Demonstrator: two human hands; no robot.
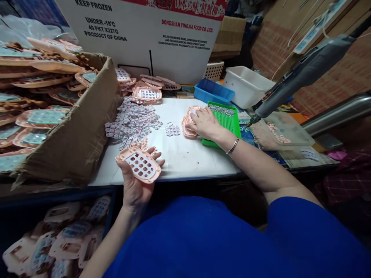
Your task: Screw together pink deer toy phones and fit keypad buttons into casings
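My left hand (138,189) holds up a peach plastic casing (146,175) with a white inset panel full of round holes; the thumb presses on its left edge. Farther right, my right hand (205,122) closes over a small stack of similar peach casings (189,131) at the left side of a green tray (239,129). Its fingers partly cover the stack. Between the hands lies a small printed button sheet (173,130). A heap of such button pieces (136,117) spreads behind my left hand.
A cardboard box (95,90) of casings stands at left, above a blue bin (113,208) of more parts. More casings (147,94) lie at the back. Silvery screws fill the green tray's far end. A blue tray (214,92), a white tub (246,85) and a hanging electric screwdriver (304,73) are at right.
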